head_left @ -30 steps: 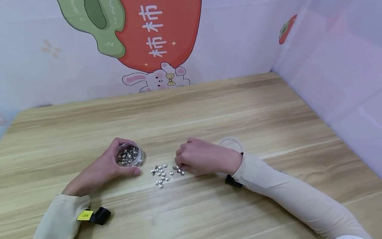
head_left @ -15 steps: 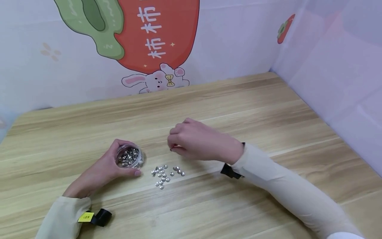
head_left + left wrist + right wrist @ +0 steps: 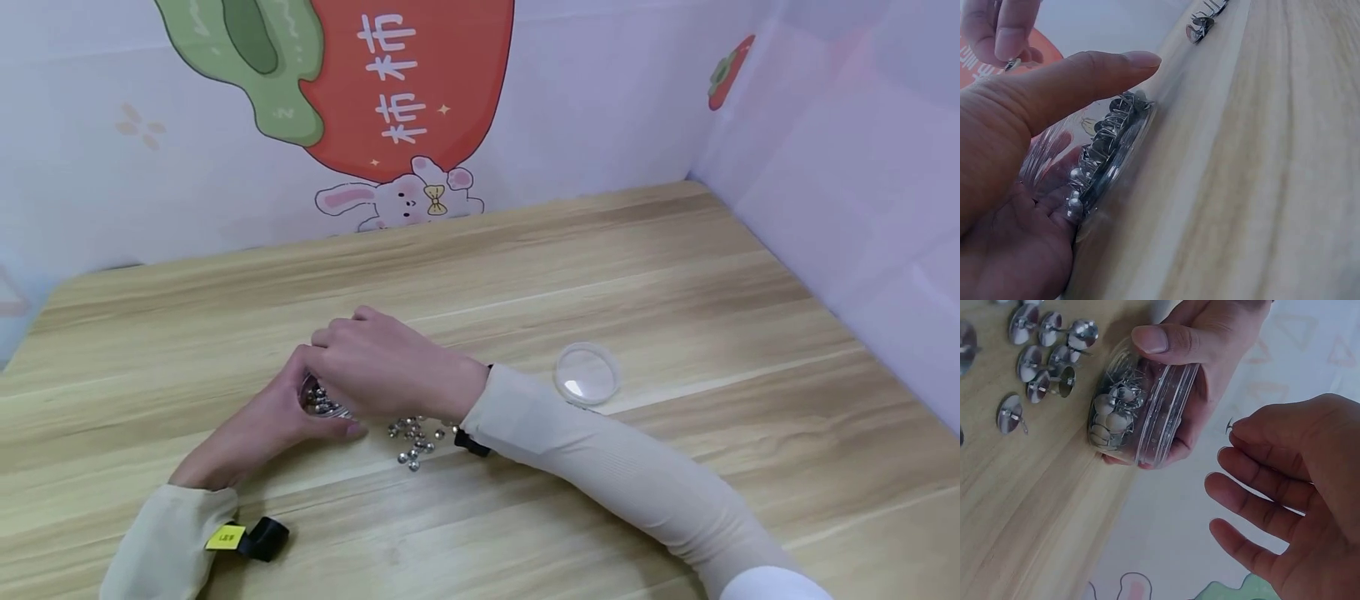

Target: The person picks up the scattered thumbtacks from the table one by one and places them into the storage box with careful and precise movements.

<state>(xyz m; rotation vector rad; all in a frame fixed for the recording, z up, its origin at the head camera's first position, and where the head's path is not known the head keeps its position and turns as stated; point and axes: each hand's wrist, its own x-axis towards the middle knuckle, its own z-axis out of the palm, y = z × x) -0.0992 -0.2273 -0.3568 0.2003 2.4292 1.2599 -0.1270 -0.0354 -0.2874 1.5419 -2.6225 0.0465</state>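
Note:
My left hand (image 3: 273, 417) holds a round clear plastic jar (image 3: 1159, 406), its thumb and fingers wrapped around the side. Inside the jar lies a heap of silver thumbtacks (image 3: 1107, 140), gathered toward the bottom. Right above the jar's open mouth is my right hand (image 3: 393, 367), covering much of the jar in the head view. Between its thumb and index fingertips it pinches a single thumbtack (image 3: 1229, 425), with the other fingers spread apart in the right wrist view. Loose thumbtacks (image 3: 414, 454) lie scattered on the table beside the jar, partly hidden under the right wrist.
A clear round lid (image 3: 587, 373) rests on the wooden table (image 3: 637, 275) to the right of the right forearm. Behind the table hangs a white cloth (image 3: 585, 100) with a printed persimmon and rabbit. Black wrist straps (image 3: 264, 540) sit at the sleeves.
The right hand rose from the loose thumbtacks and moved left to above the jar, carrying one thumbtack. This uncovered the lid. The left hand and the jar stayed in place.

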